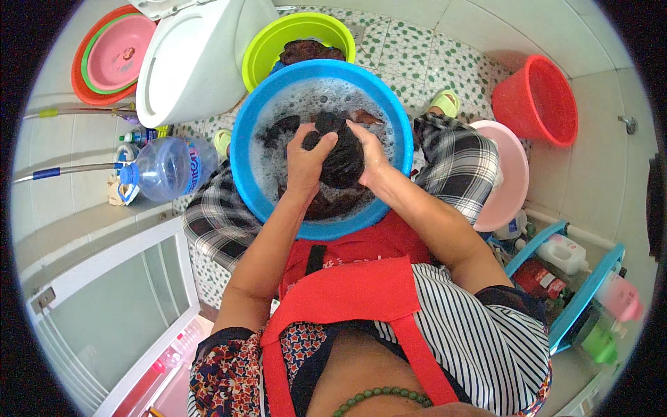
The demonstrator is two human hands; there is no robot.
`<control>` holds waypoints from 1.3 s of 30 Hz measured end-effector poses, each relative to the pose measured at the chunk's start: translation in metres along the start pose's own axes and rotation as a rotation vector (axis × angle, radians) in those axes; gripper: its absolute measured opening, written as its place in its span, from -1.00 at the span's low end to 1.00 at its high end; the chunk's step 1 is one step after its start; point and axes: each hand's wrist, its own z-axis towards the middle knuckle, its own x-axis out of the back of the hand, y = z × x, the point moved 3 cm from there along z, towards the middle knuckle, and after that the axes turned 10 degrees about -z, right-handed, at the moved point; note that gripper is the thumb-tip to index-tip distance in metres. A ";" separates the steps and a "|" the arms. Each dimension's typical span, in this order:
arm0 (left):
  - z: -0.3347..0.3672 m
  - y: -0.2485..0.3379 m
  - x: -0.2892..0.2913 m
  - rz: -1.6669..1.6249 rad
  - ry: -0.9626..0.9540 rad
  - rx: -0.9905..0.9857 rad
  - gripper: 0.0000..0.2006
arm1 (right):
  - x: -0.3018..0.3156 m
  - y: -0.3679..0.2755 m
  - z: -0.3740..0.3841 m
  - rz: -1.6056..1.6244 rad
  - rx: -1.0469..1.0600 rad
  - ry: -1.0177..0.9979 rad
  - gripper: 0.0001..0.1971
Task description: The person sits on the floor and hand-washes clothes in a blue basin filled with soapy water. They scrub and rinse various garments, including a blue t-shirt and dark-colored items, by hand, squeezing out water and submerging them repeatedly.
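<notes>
Between my knees stands a wide blue basin of sudsy water. Over its middle, a bunched black wet cloth is gripped from both sides. My left hand closes on its left side, with the thumb across the top. On the opposite side my right hand grips it with bent fingers. Dark cloth and a brown piece lie partly under the foam. The fingertips beneath the bundle are hidden.
Beyond the basin is a lime-green tub with dark cloth. A toilet and a large clear bottle stand left. To the right are a red bucket, a pale pink basin and a blue rack with bottles.
</notes>
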 end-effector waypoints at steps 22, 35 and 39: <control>0.038 -0.001 0.021 -0.080 -0.003 0.188 -0.51 | -0.010 -0.017 0.027 -0.126 0.037 0.168 -0.60; 0.191 0.059 0.060 -0.050 0.037 0.011 -0.29 | -0.062 -0.126 0.135 -0.193 0.412 0.058 -0.62; 0.213 0.049 0.065 -0.358 0.172 -0.008 -0.33 | -0.055 -0.132 0.154 -0.236 0.382 0.031 -0.45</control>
